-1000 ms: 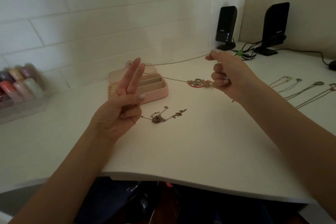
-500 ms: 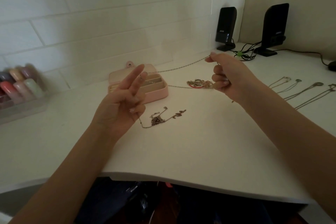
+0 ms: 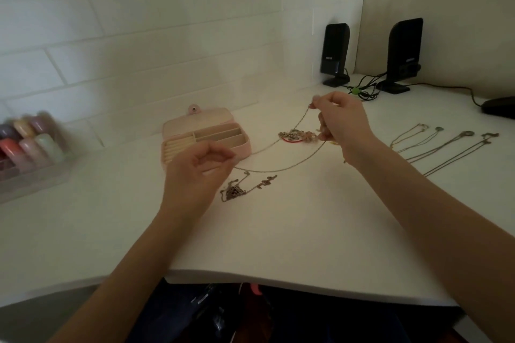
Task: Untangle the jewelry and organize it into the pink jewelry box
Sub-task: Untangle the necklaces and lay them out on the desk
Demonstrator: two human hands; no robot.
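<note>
A thin chain necklace (image 3: 281, 168) hangs slack in a loop between both hands above the white desk. My left hand (image 3: 199, 170) pinches one end in front of the open pink jewelry box (image 3: 242, 149). My right hand (image 3: 341, 122) pinches the other end higher up. Just left of the right hand lies a tangled clump of jewelry (image 3: 296, 135) with pink beads and a red ring. A second small tangle with a dark pendant (image 3: 237, 189) rests on the desk below my left hand.
Several necklaces (image 3: 446, 147) lie straightened in a row at the right. Two black speakers (image 3: 334, 54) with cables stand in the back corner, a dark mouse (image 3: 498, 107) beside them. A clear tray of coloured bottles (image 3: 28, 145) sits far left. The desk edge (image 3: 278, 281) curves near me.
My left hand dropped from raised, spread fingers into a pinch near the box. The taut chain now sags in a loop. My right hand moved slightly down.
</note>
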